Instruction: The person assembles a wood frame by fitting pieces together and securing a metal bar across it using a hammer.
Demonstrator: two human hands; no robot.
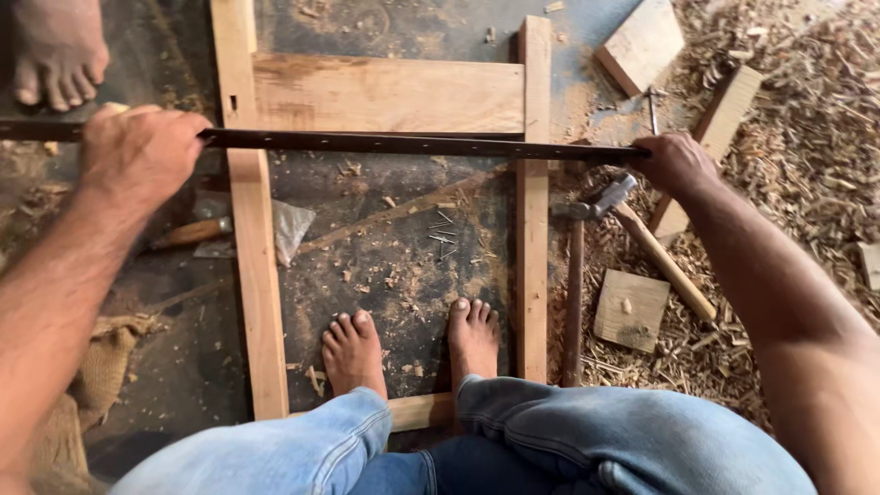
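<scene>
A long dark flat strip (394, 143), like a metal rule, lies across a light wooden frame (257, 275) on the floor. My left hand (142, 151) grips the strip at the frame's left rail. My right hand (674, 160) pinches its other end just past the right rail (532, 229). A wide cross board (385, 93) joins the rails just beyond the strip. My two bare feet (412, 344) stand inside the frame.
A hammer (642, 229) and a dark rod (574, 293) lie right of the frame among wood shavings and offcut blocks (631, 310). Loose nails (442, 234) sit inside the frame. Another person's bare foot (57, 50) is at top left. A wooden-handled tool (188, 232) lies at left.
</scene>
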